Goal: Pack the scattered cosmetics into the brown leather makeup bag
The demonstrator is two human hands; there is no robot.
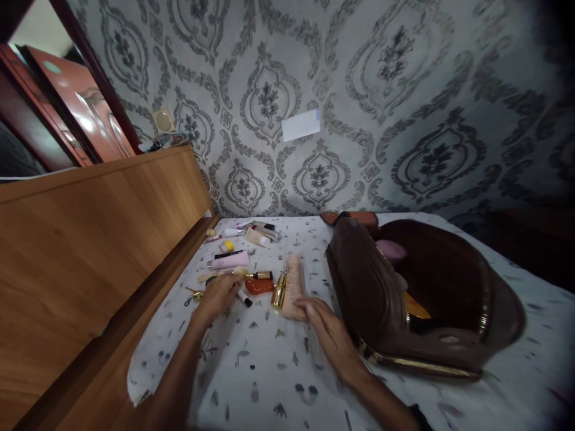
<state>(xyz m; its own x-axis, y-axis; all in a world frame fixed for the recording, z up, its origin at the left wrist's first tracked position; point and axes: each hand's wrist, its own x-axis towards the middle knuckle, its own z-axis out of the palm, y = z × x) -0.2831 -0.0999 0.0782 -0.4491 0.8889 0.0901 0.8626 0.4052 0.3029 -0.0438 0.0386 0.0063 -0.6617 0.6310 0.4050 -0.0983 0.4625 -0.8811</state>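
Note:
A peach-coloured tube point(293, 284) lies lengthwise on the patterned sheet. My right hand point(330, 332) has its fingers closed on the tube's near end. Just left of it is a small gold bottle point(279, 292). My left hand point(220, 294) reaches down among small cosmetics, its fingers bent together over something I cannot make out. By those fingertips lie a black-and-gold tube point(260, 275), a reddish-orange translucent item point(259, 287) and a white stick with a black tip point(244, 296). Beyond the left hand is a pink tube point(230, 260).
A large brown bag point(372, 287) gapes open at the right, a pink item point(390, 250) inside. Several more cosmetics, including a beige tube point(257, 237), lie near the wall. A wooden headboard point(112, 227) borders the left. Behind the bag sits a brown case point(362, 219).

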